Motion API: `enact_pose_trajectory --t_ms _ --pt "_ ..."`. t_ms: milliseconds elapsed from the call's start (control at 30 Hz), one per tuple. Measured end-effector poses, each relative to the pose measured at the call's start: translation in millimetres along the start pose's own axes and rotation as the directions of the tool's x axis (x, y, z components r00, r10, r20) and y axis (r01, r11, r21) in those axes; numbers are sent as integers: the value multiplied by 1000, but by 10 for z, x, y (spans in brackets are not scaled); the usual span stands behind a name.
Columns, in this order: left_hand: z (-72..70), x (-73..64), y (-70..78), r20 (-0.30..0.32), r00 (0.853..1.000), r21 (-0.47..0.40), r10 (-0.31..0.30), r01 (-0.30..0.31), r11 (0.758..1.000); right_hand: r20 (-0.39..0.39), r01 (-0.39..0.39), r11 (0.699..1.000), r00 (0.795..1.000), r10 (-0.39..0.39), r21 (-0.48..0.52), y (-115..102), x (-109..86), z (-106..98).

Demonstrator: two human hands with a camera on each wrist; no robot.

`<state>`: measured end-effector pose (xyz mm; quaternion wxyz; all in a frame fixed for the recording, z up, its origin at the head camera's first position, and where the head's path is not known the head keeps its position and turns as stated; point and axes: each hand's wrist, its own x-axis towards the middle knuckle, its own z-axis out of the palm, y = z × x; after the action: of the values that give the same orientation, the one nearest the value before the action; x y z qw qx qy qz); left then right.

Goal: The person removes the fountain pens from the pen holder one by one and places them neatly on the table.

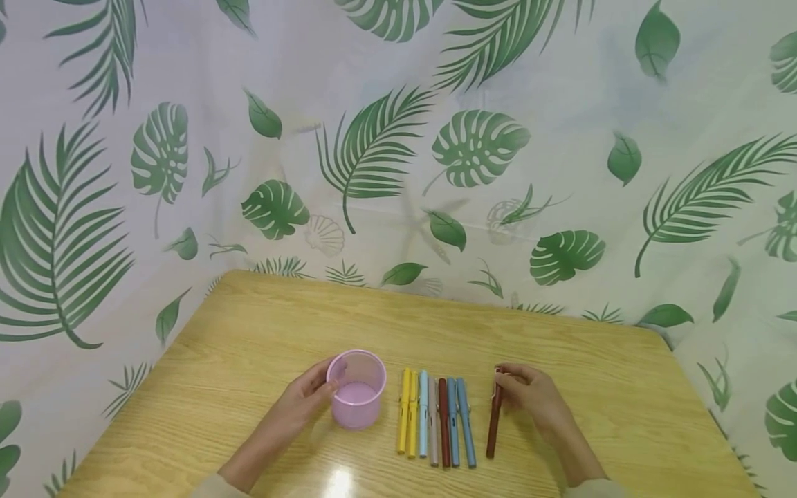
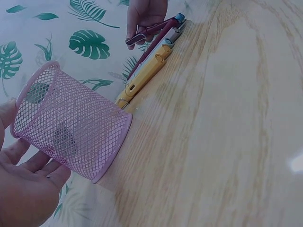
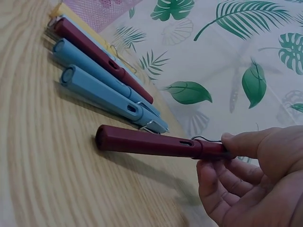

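A pink mesh pen holder stands on the table, and no pens show inside it. My left hand grips its left side, thumb over the rim and fingers round the outside, as the left wrist view also shows. At the right, my right hand pinches a dark red pen by its clip end, between thumb and fingers. In the right wrist view that pen slants with its far end close to the table. Between the hands lies a row of pens: yellow, light blue, grey, dark red and blue.
The wooden table has a light glare near its front edge. Behind and beside it hangs a white cloth printed with green leaves.
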<state>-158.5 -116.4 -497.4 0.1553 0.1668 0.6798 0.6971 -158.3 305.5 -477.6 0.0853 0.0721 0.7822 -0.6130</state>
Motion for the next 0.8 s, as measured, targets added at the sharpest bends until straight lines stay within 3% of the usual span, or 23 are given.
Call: enact_pose_trajectory --t_ms 367,800 --pt "7 6 -21 -23 1000 5 -2 2 1000 -57 -1 989 998 -8 -145 34 73 168" --pt "-4 11 -21 5 1000 -11 3 -3 1000 -96 13 976 995 -34 -217 20 73 273"
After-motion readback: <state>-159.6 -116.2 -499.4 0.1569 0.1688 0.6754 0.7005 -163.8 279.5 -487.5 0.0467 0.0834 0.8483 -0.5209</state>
